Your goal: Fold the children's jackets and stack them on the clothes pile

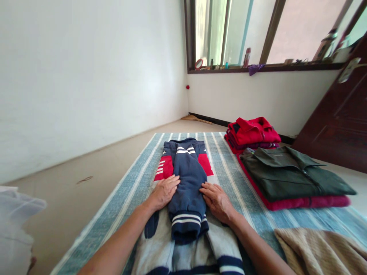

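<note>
A navy, red and grey jacket [187,172] lies on the striped blue cloth in front of me, its navy sleeve folded lengthwise over the middle and the striped cuff towards me. My left hand [166,191] rests on the left edge of that sleeve, fingers stretched out. On the opposite edge lies my right hand [216,200], also flat with fingers extended. Both hands touch the fabric without gripping it. The grey lower part with navy and white trim spreads towards me, between my forearms.
Folded dark green [286,172] and red [255,131] garments are stacked at the right. A tan knit cloth [321,252] lies near right. White translucent plastic [17,229] stands at the left. Behind are a window sill [269,68] with small bottles and a dark red door [338,126].
</note>
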Demonstrator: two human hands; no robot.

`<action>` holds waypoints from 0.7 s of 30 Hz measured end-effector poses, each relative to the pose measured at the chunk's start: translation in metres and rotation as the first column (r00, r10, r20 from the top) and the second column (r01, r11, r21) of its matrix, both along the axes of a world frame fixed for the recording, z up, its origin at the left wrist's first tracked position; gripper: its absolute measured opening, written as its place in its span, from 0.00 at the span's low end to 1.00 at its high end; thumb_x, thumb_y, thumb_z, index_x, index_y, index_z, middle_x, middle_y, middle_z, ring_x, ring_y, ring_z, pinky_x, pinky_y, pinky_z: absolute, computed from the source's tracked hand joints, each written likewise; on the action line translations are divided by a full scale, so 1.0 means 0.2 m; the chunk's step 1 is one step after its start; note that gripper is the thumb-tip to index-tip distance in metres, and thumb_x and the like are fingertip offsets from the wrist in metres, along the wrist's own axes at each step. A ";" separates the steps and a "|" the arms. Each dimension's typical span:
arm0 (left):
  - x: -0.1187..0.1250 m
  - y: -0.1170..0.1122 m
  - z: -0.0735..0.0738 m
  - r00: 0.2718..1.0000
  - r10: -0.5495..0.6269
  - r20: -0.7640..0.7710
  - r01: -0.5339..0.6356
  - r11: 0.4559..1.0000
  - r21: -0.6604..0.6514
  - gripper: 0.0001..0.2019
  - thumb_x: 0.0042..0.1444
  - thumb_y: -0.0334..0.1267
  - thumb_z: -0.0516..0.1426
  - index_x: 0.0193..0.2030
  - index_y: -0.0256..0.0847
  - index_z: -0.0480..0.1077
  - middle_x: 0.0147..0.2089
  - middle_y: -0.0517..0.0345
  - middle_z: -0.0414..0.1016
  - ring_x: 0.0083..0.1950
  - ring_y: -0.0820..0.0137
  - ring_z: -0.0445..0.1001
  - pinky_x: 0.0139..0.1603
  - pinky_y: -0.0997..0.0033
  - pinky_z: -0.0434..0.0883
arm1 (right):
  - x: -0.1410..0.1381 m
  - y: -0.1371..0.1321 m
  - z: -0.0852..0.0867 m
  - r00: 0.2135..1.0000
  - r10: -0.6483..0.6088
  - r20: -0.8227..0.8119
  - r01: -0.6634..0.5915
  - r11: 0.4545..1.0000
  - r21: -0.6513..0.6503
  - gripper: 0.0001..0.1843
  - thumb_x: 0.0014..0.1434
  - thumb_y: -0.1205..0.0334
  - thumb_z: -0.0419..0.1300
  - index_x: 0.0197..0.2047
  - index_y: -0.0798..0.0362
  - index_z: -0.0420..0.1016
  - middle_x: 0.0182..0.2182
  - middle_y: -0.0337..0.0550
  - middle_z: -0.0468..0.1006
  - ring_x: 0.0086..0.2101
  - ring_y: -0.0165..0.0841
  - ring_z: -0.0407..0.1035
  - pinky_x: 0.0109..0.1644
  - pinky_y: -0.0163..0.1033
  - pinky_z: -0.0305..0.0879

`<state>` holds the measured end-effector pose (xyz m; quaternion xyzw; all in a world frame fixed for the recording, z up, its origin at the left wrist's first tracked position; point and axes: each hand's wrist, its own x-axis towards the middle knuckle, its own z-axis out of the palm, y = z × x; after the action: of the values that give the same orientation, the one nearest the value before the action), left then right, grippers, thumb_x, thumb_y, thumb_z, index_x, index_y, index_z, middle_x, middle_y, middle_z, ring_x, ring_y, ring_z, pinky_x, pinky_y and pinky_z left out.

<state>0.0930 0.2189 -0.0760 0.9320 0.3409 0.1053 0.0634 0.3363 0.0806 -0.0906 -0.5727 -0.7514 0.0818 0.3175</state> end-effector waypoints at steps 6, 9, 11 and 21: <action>0.00 0.01 0.03 1.000 -0.016 -0.012 0.016 1.000 -0.026 0.21 0.62 0.36 0.46 0.57 0.37 0.71 0.63 0.49 0.69 0.65 0.62 0.65 0.66 0.54 0.62 | 0.00 0.00 0.00 1.000 -0.004 -0.009 0.005 1.000 0.027 0.19 0.66 0.64 0.49 0.55 0.49 0.74 0.57 0.49 0.72 0.59 0.40 0.64 0.63 0.55 0.58; 0.00 0.01 0.04 1.000 -0.023 -0.017 0.023 1.000 -0.017 0.20 0.62 0.36 0.47 0.57 0.38 0.72 0.62 0.51 0.70 0.65 0.64 0.65 0.66 0.56 0.62 | 0.00 -0.01 -0.01 1.000 -0.008 -0.013 0.009 0.999 0.037 0.19 0.66 0.64 0.49 0.55 0.49 0.74 0.57 0.49 0.73 0.59 0.40 0.64 0.63 0.54 0.58; 0.00 0.00 0.04 0.999 -0.024 -0.025 0.024 1.000 -0.005 0.20 0.62 0.36 0.47 0.57 0.38 0.72 0.62 0.50 0.70 0.65 0.63 0.65 0.67 0.57 0.62 | 0.00 -0.01 -0.01 1.000 -0.006 -0.014 0.006 0.999 0.040 0.19 0.66 0.64 0.49 0.54 0.49 0.74 0.57 0.49 0.73 0.58 0.41 0.65 0.62 0.55 0.58; -0.04 -0.07 0.12 0.989 -0.117 0.093 0.110 0.991 0.072 0.20 0.62 0.33 0.47 0.58 0.39 0.70 0.64 0.52 0.68 0.66 0.64 0.63 0.67 0.55 0.62 | 0.01 0.00 -0.03 1.000 0.004 -0.020 -0.002 0.998 0.062 0.18 0.66 0.63 0.49 0.54 0.49 0.75 0.56 0.48 0.74 0.58 0.39 0.65 0.62 0.53 0.59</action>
<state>0.0851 0.2044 -0.0525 0.9453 0.2802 0.1578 0.0546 0.3380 0.0799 -0.0958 -0.5606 -0.7511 0.0647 0.3426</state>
